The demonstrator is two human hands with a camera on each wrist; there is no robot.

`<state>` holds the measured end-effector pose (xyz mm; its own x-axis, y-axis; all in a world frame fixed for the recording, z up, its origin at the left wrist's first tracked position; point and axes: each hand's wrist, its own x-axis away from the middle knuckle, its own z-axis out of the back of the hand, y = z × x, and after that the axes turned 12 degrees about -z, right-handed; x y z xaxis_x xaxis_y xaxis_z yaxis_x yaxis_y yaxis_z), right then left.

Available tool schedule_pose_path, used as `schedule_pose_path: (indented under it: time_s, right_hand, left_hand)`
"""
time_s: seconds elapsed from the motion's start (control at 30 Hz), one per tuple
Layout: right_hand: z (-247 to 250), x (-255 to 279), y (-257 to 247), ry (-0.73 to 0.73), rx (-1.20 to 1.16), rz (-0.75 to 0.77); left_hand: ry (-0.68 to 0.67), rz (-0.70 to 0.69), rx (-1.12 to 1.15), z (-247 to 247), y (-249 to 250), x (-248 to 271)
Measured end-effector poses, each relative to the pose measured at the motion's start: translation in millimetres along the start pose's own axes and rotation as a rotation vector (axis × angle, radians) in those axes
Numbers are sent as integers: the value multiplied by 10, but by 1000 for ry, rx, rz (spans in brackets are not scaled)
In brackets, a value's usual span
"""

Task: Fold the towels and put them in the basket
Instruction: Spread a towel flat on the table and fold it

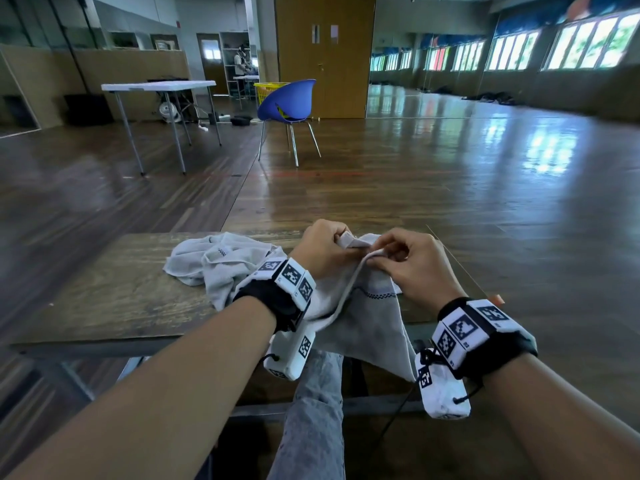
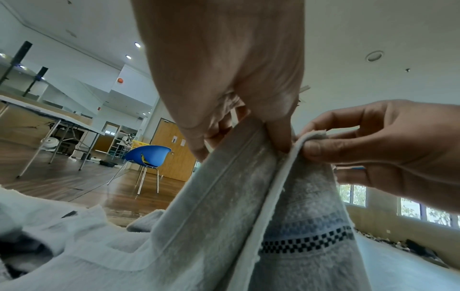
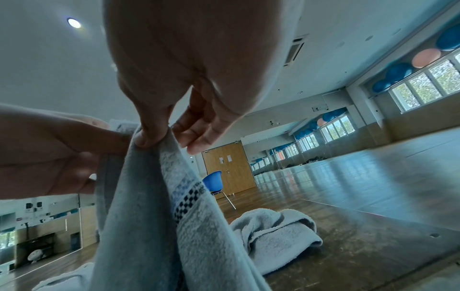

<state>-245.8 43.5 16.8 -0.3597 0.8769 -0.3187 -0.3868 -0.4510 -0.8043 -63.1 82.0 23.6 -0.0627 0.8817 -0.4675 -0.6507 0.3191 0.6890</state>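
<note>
- Left hand [image 1: 320, 245]: pinched the grey towel [image 1: 367, 323] at its top edge.
- Right hand [image 1: 414, 268]: thumb and forefinger pinched the adjacent hem.
- Towel: lifted above wooden table [image 1: 114, 299], lower part draped over the near edge.
- Second towel [image 1: 214, 261]: crumpled on table, left.

Left hand [image 1: 320, 247] and right hand [image 1: 417, 263] raised close together, fingers [image 2: 316, 147] curled, pinching.

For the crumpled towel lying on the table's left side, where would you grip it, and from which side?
Probably at the hemmed edge with the small checkered mark on top of the crumpled towel, coming from above with a pinch. It lies bunched on the wooden table, so that raised fold is the only clear edge showing; its corners are hidden.
</note>
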Motion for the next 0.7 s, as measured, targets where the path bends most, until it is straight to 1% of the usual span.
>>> schedule_pose_path:
  time_s: [0.1,0.23,0.3,0.37,0.43,0.53,0.6,0.7]
  right_hand:
    - [-70,-50,-24,37,-20,-43]
    - [-139,-127,-30,82,6,-63]
    - [-177,-175,-36,90,13,-77]
    - [-216,-225,-45,91,-3,-70]
    - [-249,-267,-57,91,-26,-39]
    - [-281,-307,-94,74,-44,-4]
    - [-278,-325,-135,57,-53,19]
    - [-242,-358,-177,42,-76,56]
  left_hand:
    - [-11,28,72,83,-18,-34]
    - [-45,96,240,211,-40,-11]
    - [-65,83,289,278,-42,1]
    - [-76,66,287,321,-48,1]
    - [-22,50,231,346,-48,-6]
    - [132,24,135,347,-70,-54]
    - [207,23,97,331,-75,-85]
    - [201,13,118,263,-55,-104]
